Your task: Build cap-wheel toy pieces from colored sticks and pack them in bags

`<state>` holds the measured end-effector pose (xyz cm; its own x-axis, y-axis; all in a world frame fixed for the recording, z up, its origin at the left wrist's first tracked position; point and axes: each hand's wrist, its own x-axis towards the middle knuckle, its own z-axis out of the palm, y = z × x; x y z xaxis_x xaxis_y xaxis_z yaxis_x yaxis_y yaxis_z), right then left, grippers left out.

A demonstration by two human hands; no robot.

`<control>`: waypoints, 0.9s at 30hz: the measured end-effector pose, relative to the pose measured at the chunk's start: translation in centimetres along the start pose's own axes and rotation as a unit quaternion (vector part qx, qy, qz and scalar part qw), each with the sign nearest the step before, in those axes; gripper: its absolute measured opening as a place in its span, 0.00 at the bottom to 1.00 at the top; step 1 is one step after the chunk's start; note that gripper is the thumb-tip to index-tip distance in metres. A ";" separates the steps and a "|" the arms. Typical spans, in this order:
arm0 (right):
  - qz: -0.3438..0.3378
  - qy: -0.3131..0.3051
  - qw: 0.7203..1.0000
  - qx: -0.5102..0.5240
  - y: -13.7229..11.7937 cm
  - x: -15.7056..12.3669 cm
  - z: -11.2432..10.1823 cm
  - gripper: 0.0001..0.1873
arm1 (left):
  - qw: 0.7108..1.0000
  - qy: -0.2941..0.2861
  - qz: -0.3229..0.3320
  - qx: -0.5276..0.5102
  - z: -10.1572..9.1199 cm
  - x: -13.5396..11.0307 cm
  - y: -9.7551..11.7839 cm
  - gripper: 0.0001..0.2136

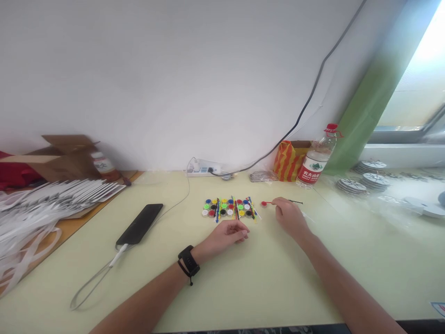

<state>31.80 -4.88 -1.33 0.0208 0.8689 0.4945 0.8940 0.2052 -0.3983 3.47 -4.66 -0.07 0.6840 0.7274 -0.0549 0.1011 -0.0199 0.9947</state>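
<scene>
My left hand (227,235) rests on the table, its fingers loosely curled and the thumb a little apart, with nothing visible in it. Just beyond it sit small round pots (230,212) with lids of several colours, in rows. Thin coloured sticks (218,211), like small paintbrushes, lie across them in bundles. My right hand (288,214) pinches a thin stick (269,202), red on the left, with a dark end showing beyond the hand on the right. The red end reaches to a single red-lidded pot (264,203), apart from the rows; whether they touch I cannot tell.
A phone (140,224) on a charging cable lies at left, near a pile of white flat pieces (66,204) and a cardboard box (64,157). A power strip (205,168) is by the wall. At right stand a water bottle (316,162), a striped bag (287,161) and stacked discs (351,186).
</scene>
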 end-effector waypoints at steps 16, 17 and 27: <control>-0.066 -0.177 0.952 0.239 -5.6 -1.9 -0.1 0.16 | 0.958 0.024 0.128 0.257 1.3 -1.1 0.7 0.11; -0.063 -0.183 0.950 0.244 -5.7 -2.0 0.0 0.16 | 0.957 0.018 0.132 0.258 1.3 -1.1 0.8 0.11; -0.019 -0.193 0.946 0.259 -5.0 -1.9 0.0 0.13 | 0.957 0.029 0.135 0.257 1.4 -1.2 1.0 0.12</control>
<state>27.32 -7.60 -0.29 -0.2620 0.9355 0.2370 0.5489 0.3465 -0.7607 3.74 -6.49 0.86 0.6960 0.6846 0.2165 0.2791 -0.5358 0.7969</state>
